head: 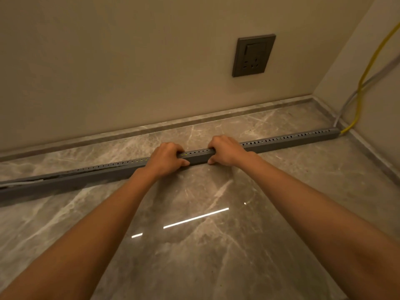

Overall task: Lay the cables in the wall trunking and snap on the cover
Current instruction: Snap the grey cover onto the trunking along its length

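No writing is showing on the long grey slotted plastic trunking (281, 140), which is lying on the glossy marble floor (194, 213). The left hand (165, 160) and right hand (225, 150) are clamping around it mid-length, knuckles up, thumbs pressing its near side.

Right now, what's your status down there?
Both hands, left and right, gripping trunking mid-length. Cover unseated at left end. Yellow cable enters right end. Nothing blocking.
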